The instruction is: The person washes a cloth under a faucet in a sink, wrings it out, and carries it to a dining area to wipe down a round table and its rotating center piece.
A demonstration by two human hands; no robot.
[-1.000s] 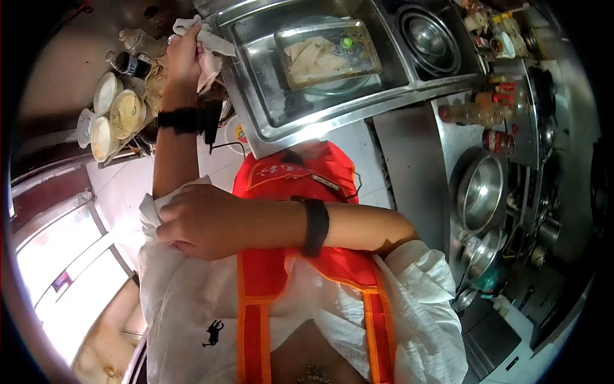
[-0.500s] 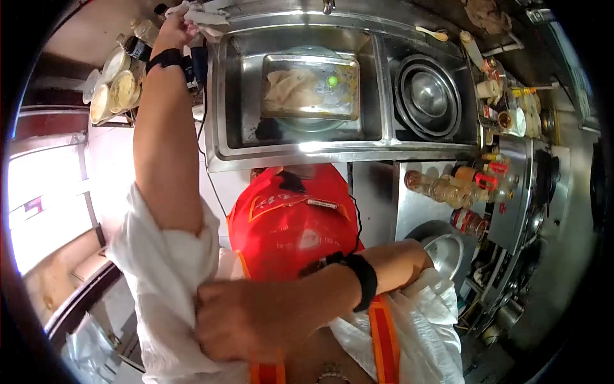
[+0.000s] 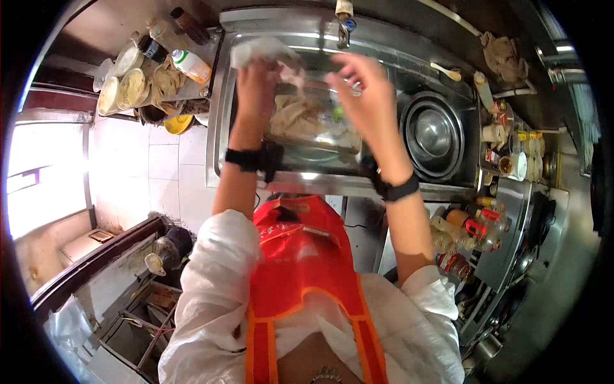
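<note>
My left hand (image 3: 256,83) is over the left part of the sink, closed on a blurred white cloth (image 3: 265,51) that hangs past the fingers. To its right, my right hand (image 3: 364,93) hovers over the same basin with fingers apart and nothing visible in it. Below both hands lies a metal tray, mostly covered by glare and by my hands. On it rests a crumpled beige cloth (image 3: 294,118). A small green thing (image 3: 338,114), too blurred to name, shows beside the right fingers. The faucet (image 3: 344,32) stands behind the basin.
Nested metal bowls (image 3: 430,131) sit in the right basin. A wooden-looking spoon (image 3: 446,72) lies on the sink's back ledge. The left shelf carries a white bottle (image 3: 192,66) and tubs (image 3: 133,88). Jars and bottles (image 3: 489,227) stand at right.
My left hand has come from the upper left corner to over the basin, with the white cloth. My right hand has moved from my left sleeve up to the sink.
</note>
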